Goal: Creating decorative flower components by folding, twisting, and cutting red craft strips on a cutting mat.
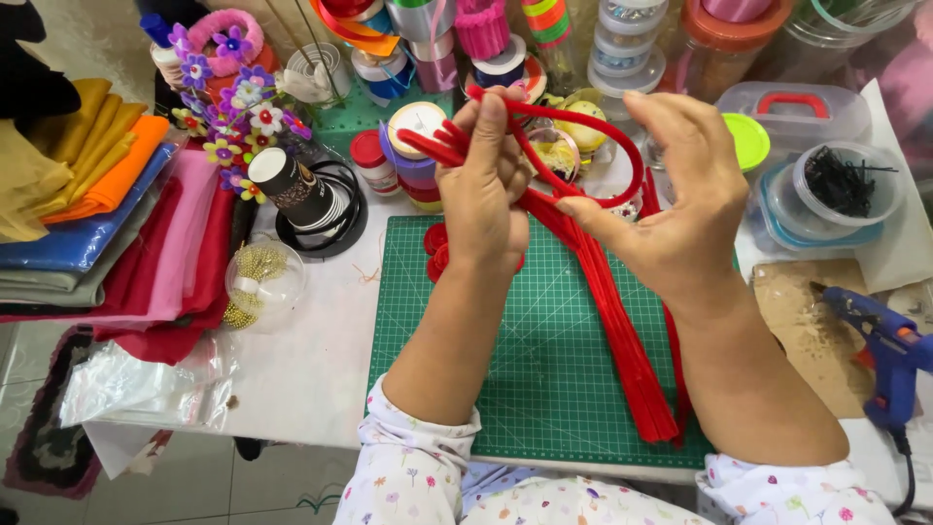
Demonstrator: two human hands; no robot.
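My left hand (483, 185) grips several red pipe cleaners (442, 148) by their bent ends, thumb up, above a green cutting mat (544, 379). One red pipe cleaner curves in a loop (622, 146) across to my right hand (671, 194), which pinches it between thumb and fingers. A long bundle of red pipe cleaners (622, 340) lies on the mat and runs from under my hands toward the near edge. Small red shaped pieces (436, 251) lie on the mat beside my left wrist.
A blue glue gun (889, 340) lies at the right on brown board. Folded coloured fabric (107, 214) is stacked at the left. A clear ball with gold beads (258, 277), a paper cup (292, 185), small fabric flowers (238, 107), ribbon spools (486, 39) and plastic tubs (836, 190) crowd the back.
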